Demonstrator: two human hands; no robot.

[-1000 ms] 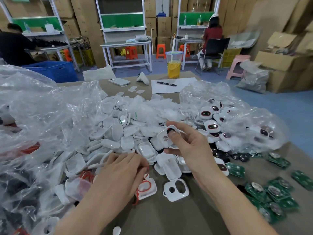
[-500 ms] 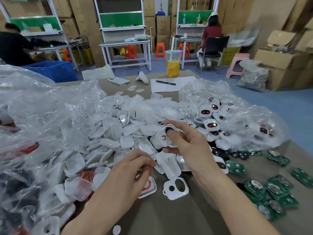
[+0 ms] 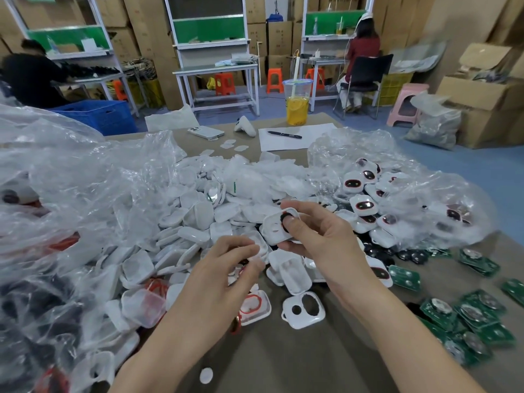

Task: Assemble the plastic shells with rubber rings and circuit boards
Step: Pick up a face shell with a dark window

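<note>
Left of centre in the frame, my left hand (image 3: 226,268) pinched a small piece (image 3: 244,262) between its fingertips, too hidden to identify. At centre, my right hand (image 3: 320,242) gripped a white shell (image 3: 272,228), thumb pressing a black rubber ring (image 3: 285,217) into its opening. In my judgement, the ring needed even pressure all round to seat flush. Circuit boards (image 3: 467,310) lay at lower right, ready for fitting.

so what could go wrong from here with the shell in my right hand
The black ring under the right hand's thumb may seat crooked in the white shell or pop out.
The small part pinched by the left hand could drop among the loose shells and be lost.
The drink on the table could spill.
</note>
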